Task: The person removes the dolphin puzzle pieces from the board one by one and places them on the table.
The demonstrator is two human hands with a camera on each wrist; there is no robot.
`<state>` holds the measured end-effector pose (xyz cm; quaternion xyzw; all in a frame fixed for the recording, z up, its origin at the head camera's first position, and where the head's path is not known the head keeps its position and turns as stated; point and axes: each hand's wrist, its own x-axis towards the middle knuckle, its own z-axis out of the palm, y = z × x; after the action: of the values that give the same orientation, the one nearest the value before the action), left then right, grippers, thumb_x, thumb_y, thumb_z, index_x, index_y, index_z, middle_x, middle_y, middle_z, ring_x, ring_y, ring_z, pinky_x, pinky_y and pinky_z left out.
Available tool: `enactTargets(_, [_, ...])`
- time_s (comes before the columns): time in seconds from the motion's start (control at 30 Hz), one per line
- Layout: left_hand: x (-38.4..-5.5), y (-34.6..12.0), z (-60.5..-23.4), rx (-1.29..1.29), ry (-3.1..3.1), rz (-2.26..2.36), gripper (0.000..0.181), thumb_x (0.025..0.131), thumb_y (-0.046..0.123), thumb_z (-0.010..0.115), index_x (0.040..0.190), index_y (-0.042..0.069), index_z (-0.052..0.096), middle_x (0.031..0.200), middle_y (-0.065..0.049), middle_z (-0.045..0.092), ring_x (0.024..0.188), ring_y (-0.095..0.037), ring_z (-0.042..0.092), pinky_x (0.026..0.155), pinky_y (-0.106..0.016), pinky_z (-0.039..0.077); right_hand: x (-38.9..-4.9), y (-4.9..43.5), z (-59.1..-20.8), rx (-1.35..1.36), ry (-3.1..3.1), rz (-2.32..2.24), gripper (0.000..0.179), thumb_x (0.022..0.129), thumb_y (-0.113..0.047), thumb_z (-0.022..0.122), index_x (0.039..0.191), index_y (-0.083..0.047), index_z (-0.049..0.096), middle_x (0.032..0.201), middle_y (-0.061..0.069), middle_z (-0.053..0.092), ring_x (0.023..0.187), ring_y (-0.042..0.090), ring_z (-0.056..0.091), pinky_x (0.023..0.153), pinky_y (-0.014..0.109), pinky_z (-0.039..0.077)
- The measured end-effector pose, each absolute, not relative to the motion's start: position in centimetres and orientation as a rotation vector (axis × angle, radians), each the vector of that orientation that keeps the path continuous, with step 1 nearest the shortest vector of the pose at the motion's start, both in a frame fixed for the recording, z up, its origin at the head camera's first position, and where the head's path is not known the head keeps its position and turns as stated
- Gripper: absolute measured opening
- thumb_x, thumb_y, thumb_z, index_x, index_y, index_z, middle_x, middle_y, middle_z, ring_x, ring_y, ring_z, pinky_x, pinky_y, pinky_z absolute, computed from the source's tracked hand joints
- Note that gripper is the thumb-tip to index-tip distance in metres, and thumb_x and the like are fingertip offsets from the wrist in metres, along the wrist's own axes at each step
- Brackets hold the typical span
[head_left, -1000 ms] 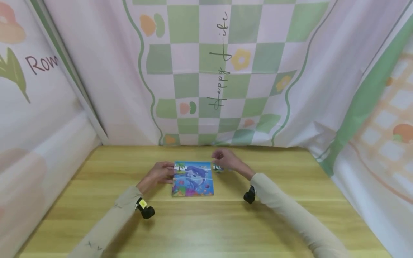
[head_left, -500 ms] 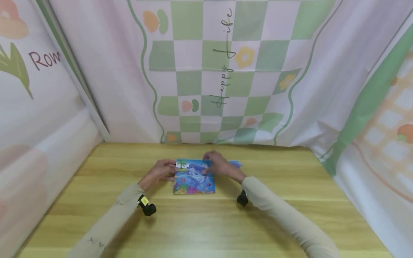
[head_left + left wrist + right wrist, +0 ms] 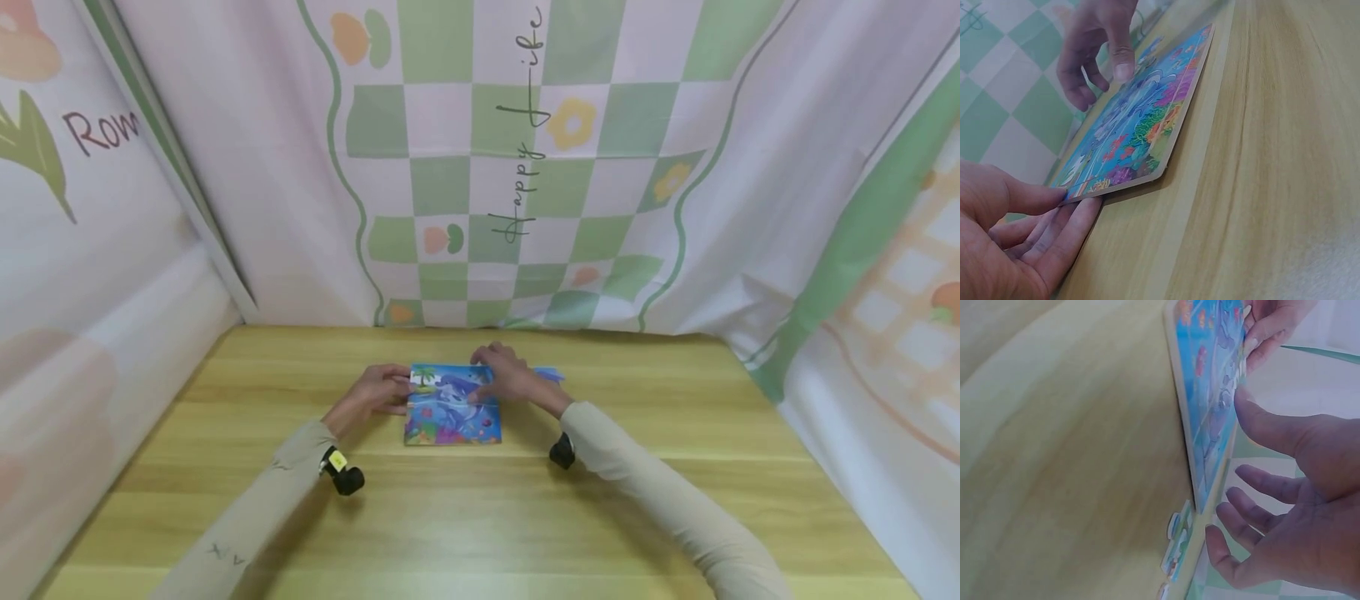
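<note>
A square jigsaw puzzle (image 3: 450, 421) with a dolphin and sea picture lies in the middle of the table. My left hand (image 3: 381, 388) pinches its left edge, thumb on top and fingers underneath, as the left wrist view shows on the puzzle board (image 3: 1141, 125). Over the far right part of the picture is my right hand (image 3: 506, 375), fingers spread and loosely bent. Its thumb (image 3: 1266, 425) is right at the picture's surface, with no piece visible between thumb and fingers. The right hand hides the puzzle's upper right corner in the head view.
Loose puzzle pieces (image 3: 1177, 544) lie beside the board's corner in the right wrist view. A blue piece (image 3: 550, 374) shows behind the right wrist. The wooden table (image 3: 465, 517) is closed in by printed curtains (image 3: 510, 183) at the back and sides.
From beside the board, above a loose piece, my right hand has moved left over the picture, then stayed nearly still. The blue piece has come into view behind it. My left hand keeps its hold.
</note>
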<state>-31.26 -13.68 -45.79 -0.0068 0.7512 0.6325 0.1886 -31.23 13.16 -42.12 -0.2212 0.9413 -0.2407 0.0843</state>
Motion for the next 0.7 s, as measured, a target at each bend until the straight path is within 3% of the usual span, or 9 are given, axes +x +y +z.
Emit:
enactTargets(0.17, [-31.21,-13.71,-45.94,-0.018,2.11,1.778,0.051,0.1,0.0,0.063,0.147,-0.012,0.047,0.135,-0.03,0.06,0.103,-0.03,0.07,0.083,-0.035,0.069,-31.21,13.04,-41.89,-0.686,2.777,-0.614,0.057,0.088,-0.02,0.085,0.135,-0.001,0.059,0.13,0.018,0.054,0.126,0.039,0.048,0.112,0.067,0.044])
enactTargets(0.33, [-31.14,-13.68,-45.86,-0.01,2.124,1.772,0.052,0.1,0.0,0.063,0.147,-0.012,0.046,0.136,-0.031,0.059,0.11,-0.036,0.069,0.083,-0.036,0.069,-31.23,12.81,-41.78,-0.672,2.78,-0.526,0.058,0.087,-0.022,0.086,0.136,-0.004,0.059,0.129,0.015,0.055,0.127,0.037,0.047,0.117,0.071,0.036])
enactTargets(0.7, [-30.98,-13.33,-45.65,-0.034,2.123,1.777,0.049,0.099,-0.002,0.063,0.145,-0.012,0.048,0.13,-0.029,0.062,0.093,-0.023,0.07,0.078,-0.032,0.07,-32.0,13.04,-42.39,-0.654,2.785,-0.5,0.064,0.084,-0.027,0.089,0.134,-0.002,0.056,0.131,0.015,0.054,0.128,0.036,0.048,0.115,0.066,0.044])
